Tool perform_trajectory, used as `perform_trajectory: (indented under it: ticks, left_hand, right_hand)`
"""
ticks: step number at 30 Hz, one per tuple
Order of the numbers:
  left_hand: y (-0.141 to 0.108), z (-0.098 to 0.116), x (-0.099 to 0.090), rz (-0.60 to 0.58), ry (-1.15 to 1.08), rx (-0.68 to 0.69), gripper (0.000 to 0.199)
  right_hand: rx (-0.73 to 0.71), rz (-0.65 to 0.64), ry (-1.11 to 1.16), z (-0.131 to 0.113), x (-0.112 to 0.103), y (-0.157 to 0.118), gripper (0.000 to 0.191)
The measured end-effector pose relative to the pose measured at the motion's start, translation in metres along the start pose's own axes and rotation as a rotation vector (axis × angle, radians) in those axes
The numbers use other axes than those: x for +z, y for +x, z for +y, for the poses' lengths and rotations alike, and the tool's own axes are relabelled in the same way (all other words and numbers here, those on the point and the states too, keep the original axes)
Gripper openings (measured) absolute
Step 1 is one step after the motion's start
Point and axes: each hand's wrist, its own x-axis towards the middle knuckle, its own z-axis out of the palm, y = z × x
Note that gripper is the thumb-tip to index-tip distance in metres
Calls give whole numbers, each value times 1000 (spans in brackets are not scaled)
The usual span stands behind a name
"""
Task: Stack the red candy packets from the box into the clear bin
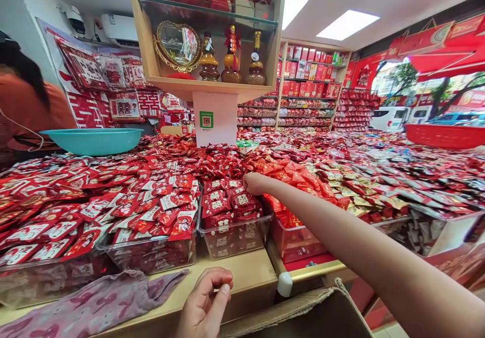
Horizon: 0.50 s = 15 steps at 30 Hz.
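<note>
My right hand point(254, 183) reaches out over a clear plastic bin point(237, 232) of dark red packets point(216, 202). Its fingers are closed against the packets at the bin's back right; whatever they pinch is too hidden to make out. Low in the view, my left hand point(208, 300) is loosely curled, thumb near the forefinger, with nothing visible in it. It hovers in front of the bin, near an open cardboard box point(303, 312). Bright red packets point(297, 181) lie just right of my right hand, partly behind the forearm.
More bins of red and white packets point(151, 201) spread to the left, with a patterned cloth point(94, 297) before them. A turquoise basin point(94, 142) and a red basin point(447, 135) rest on the heaps. A shelf cabinet point(208, 88) overhangs the middle. A person point(38, 100) is at far left.
</note>
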Motion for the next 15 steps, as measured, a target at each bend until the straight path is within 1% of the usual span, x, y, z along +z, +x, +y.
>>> perform_trajectory:
  ticks: [3, 7, 12, 15]
  left_hand:
    - [0, -1, 0, -7, 12, 0, 12]
    - [0, -3, -1, -2, 2, -4, 13]
    - [0, -5, 0, -9, -21, -6, 12]
    - [0, -5, 1, -7, -17, -1, 12]
  right_hand:
    - [-21, -10, -20, 0, 4, 4, 26]
    - [-5, -7, -41, 1, 11, 13, 27]
    - [6, -23, -39, 4, 21, 22, 35]
    - [18, -18, -30, 6, 22, 22, 35]
